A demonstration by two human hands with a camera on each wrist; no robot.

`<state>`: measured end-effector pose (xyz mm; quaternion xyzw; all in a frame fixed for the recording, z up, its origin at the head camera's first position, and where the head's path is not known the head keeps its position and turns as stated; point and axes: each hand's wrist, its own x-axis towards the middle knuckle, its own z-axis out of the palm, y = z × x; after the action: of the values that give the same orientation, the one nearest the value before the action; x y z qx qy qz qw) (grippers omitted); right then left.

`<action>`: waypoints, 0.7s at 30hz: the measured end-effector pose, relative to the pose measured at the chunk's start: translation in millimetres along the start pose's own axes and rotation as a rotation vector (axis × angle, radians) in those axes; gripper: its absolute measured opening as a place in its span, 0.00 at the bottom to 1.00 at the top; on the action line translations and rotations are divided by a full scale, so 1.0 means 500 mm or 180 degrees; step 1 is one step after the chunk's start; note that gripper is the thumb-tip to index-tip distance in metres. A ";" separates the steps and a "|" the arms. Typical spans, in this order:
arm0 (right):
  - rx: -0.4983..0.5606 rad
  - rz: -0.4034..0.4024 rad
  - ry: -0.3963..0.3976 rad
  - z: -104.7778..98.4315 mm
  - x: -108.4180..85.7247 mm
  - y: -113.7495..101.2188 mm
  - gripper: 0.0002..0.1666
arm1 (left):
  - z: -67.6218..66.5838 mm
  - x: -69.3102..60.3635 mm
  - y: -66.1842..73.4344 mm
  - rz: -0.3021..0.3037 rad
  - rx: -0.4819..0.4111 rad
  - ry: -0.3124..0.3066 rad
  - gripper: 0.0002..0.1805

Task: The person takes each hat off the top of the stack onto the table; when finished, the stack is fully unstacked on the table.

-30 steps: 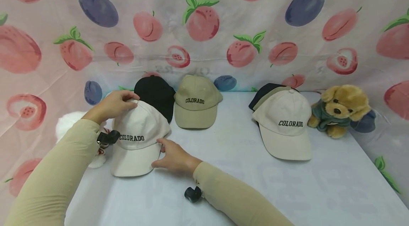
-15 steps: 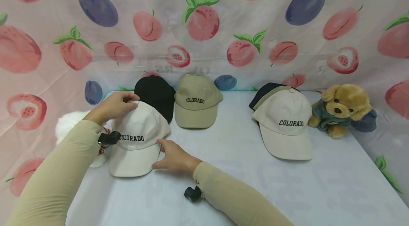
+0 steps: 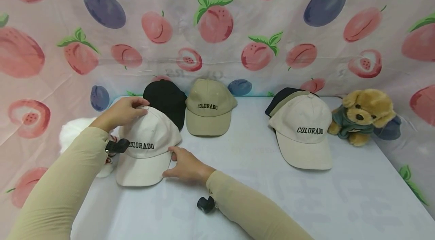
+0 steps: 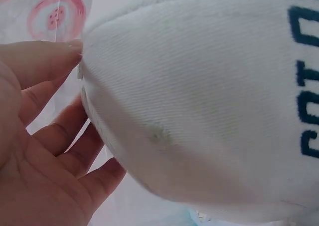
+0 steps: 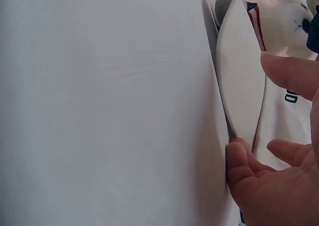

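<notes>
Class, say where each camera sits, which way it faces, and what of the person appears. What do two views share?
Head: worn on the head, facing forward and down over the white cloth tabletop; both beige sleeves, the left grip and right grip show.
Left wrist: worn there, facing the crown of the leftmost white fabric cap; the left grip shows.
Right wrist: worn there, facing across the tabletop toward that cap's brim; the right grip shows.
Shared: head and right wrist both show that brim.
</notes>
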<state>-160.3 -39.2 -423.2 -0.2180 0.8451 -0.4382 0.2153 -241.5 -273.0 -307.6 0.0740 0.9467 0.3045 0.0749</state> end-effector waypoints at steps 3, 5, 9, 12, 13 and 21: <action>-0.0008 -0.0001 0.0010 -0.003 -0.002 0.001 0.50 | -0.002 -0.002 0.003 -0.0013 -0.0055 -0.0008 0.25; 0.0014 0.0026 0.0015 -0.006 -0.004 0.003 0.50 | -0.005 -0.004 0.006 -0.0005 -0.0086 -0.0014 0.25; 0.0073 0.0056 0.0025 -0.017 -0.009 0.009 0.50 | -0.010 -0.007 0.014 0.0038 -0.0127 -0.0014 0.26; 0.0097 0.0038 0.0019 -0.025 -0.014 0.013 0.50 | -0.015 -0.010 0.020 0.0072 -0.0144 -0.0024 0.27; 0.0105 0.0036 0.0015 -0.027 -0.016 0.014 0.50 | -0.016 -0.011 0.022 0.0086 -0.0133 -0.0020 0.27; 0.0031 0.0032 0.0015 -0.057 -0.040 0.027 0.50 | -0.004 -0.017 0.048 0.0202 -0.0151 0.0050 0.26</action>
<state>-162.4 -2.7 -416.2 -0.2117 0.8445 -0.4418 0.2165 -231.2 -256.2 -291.1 0.0997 0.9370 0.3296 0.0594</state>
